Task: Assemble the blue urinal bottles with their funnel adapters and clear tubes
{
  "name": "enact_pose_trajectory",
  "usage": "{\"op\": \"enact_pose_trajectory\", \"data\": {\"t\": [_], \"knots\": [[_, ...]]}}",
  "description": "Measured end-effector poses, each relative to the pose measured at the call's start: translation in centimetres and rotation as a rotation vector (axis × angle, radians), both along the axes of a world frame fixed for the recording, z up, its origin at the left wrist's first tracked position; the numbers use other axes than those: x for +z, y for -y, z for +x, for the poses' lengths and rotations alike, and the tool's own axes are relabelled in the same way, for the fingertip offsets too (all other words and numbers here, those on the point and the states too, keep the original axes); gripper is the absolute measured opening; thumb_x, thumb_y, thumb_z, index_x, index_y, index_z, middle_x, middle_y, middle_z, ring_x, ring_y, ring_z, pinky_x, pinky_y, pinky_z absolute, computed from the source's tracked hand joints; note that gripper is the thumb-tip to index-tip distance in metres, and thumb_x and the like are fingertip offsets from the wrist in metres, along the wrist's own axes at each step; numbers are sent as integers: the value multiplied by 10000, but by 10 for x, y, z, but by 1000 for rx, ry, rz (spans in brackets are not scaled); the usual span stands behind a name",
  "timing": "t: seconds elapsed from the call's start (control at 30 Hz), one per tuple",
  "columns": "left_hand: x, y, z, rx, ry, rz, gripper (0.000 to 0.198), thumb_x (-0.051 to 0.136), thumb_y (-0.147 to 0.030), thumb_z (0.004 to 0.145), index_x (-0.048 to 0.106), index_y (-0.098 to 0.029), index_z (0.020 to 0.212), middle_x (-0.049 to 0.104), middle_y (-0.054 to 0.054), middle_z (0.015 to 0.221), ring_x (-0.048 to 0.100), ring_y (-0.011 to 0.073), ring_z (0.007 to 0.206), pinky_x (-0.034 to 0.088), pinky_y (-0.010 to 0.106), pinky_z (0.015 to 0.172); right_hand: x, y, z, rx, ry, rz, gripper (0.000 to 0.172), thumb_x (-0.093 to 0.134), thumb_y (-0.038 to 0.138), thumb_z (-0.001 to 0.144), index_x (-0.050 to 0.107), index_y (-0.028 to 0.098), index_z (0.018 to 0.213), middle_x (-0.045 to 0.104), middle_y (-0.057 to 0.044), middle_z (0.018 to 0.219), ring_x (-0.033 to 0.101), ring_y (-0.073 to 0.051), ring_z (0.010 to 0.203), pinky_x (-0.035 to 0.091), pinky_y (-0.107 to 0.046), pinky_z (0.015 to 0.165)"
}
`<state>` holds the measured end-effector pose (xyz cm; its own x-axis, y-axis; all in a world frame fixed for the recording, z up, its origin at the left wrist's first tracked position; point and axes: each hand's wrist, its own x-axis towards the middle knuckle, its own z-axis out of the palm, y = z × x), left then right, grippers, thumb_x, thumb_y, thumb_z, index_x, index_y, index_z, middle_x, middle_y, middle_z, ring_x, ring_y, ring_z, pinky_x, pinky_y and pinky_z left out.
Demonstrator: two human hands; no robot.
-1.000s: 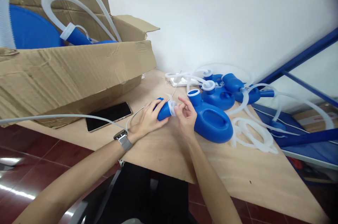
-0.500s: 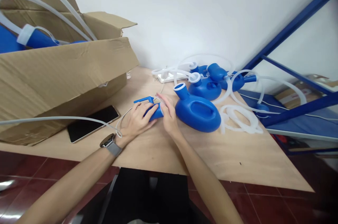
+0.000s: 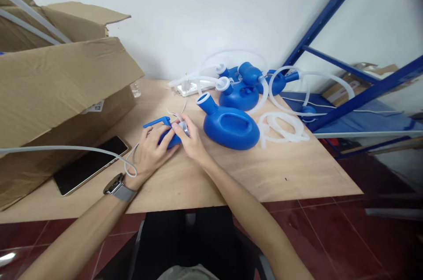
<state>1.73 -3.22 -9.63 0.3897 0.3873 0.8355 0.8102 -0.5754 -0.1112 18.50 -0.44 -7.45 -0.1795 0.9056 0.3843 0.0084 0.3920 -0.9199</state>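
Note:
My left hand [image 3: 150, 153], with a watch on its wrist, is wrapped round a small blue plastic part with a handle [image 3: 162, 129] resting on the wooden table [image 3: 231, 174]. My right hand [image 3: 191, 138] pinches the white collar at that part's right end, where a thin translucent tube [image 3: 66, 150] joins and trails off to the left. Just right of my hands lies a blue plastic urinal-shaped bottle [image 3: 230, 127] with a white-rimmed neck.
A large open cardboard box [image 3: 62, 82] fills the left, with a dark phone [image 3: 89, 164] lying beside it. More blue bottles [image 3: 243, 88] and coiled white tubing [image 3: 280, 128] sit at the back. A blue metal rack [image 3: 346, 90] stands to the right.
The view has swung to the right, so the box slid left. My hands have kept hold of the blue part; its handle now shows and my right fingers have closed on the collar.

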Motion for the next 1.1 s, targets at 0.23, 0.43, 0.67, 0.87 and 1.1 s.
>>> {"op": "enact_pose_trajectory", "data": {"t": [0.23, 0.43, 0.67, 0.87, 1.1], "knots": [[-8, -4, 1, 23, 39, -60, 631, 779, -396, 890, 531, -259, 1453, 684, 157, 1299, 687, 339, 1157, 487, 487, 991, -3, -3, -2, -73, 54, 68, 361, 586, 525, 1020, 672, 275, 1266, 749, -46, 1274, 703, -225, 1213, 546, -389, 1120], [0, -2, 5, 49, 223, -144, 782, 763, -572, 864, 465, -179, 1472, 557, 208, 1377, 572, 388, 1288, 452, 552, 1085, -14, -29, 5, -165, -131, 0, 499, 551, 642, 1008, 695, 236, 1260, 747, -78, 1332, 719, -237, 1204, 571, -400, 1094], [-7, -11, 0, 2, 410, -346, 714, 593, -573, 977, 421, -113, 1495, 522, 208, 1347, 584, 344, 1229, 527, 507, 1017, -21, -41, 21, -95, -174, -54, 577, 668, 713, 896, 755, 222, 1185, 820, -74, 1013, 769, -264, 1022, 604, -444, 1000], [-8, -9, 4, 35, 528, -444, 729, 587, -640, 977, 403, -163, 1497, 565, 183, 1355, 671, 215, 904, 573, 390, 819, -21, -36, 18, -85, -185, -59, 574, 702, 703, 877, 775, 225, 1187, 825, -85, 978, 773, -284, 983, 612, -471, 953], [-6, -9, 5, 14, 641, -633, 678, 564, -595, 1002, 389, -181, 1509, 733, 86, 1076, 622, 157, 653, 524, 321, 694, -19, -32, 21, -116, -153, -27, 569, 670, 691, 911, 762, 222, 1220, 823, -84, 988, 765, -277, 987, 599, -459, 962]]}}
